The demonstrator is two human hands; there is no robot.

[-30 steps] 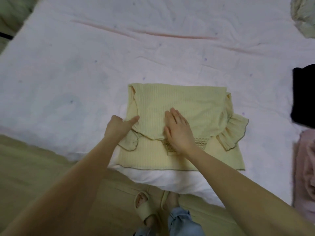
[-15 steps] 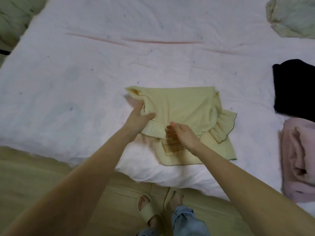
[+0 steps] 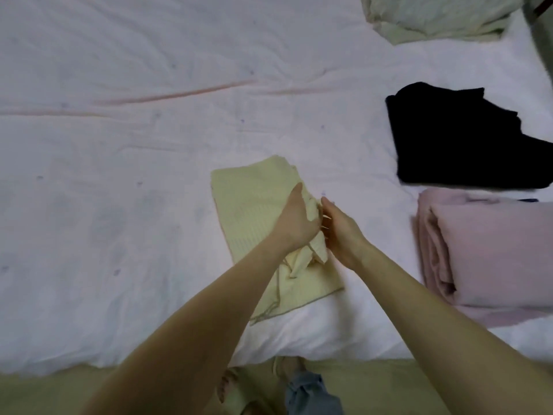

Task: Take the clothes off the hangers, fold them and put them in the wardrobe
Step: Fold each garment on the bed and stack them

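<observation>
At the near edge of the bed (image 3: 119,205), the yellow top (image 3: 248,211) lies folded into a narrow ribbed strip. The left hand (image 3: 294,223) presses its right edge, fingers curled into the loose ruffle, likely tucking it in; the right hand (image 3: 338,232) touches the same edge, its grip unclear. Right lies a soft pink bundle (image 3: 490,250); farther, a black garment (image 3: 457,139) and pale green cloth (image 3: 434,16).

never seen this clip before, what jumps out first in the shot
Two bare arms reach in from the bottom, the left hand and right hand meeting on a pale yellow top folded narrow on the white bed near its front edge. To the right lie a black garment and, nearer, a folded pink one.
</observation>
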